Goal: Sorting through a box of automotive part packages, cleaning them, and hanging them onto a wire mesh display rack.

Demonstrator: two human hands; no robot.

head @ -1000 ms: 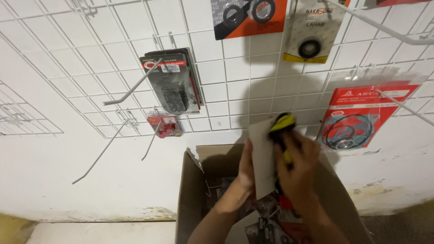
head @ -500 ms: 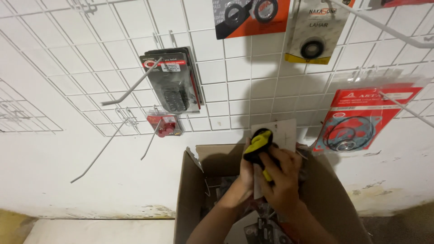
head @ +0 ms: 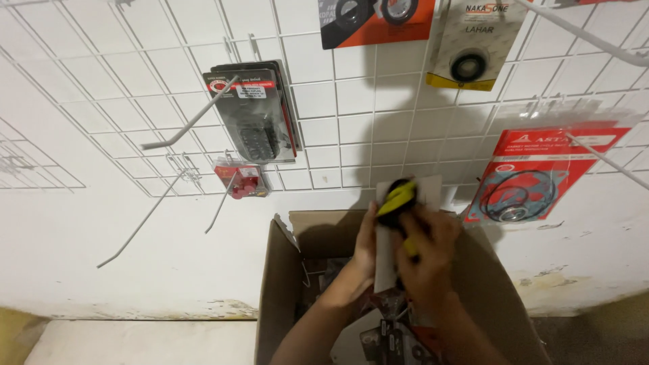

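Lowered slightly, yellow-black packaged part [head: 399, 203] sits gripped between both hands [head: 405, 250].

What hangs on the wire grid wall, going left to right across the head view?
Bare metal hook → black blister pack → small red pack → orange-and-black card → pale card with black ring → red gasket pack.

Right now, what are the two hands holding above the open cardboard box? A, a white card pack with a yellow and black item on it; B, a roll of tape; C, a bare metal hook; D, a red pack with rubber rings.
A: both the left hand and the right hand grip a white card pack with a yellow and black item, above the cardboard box.
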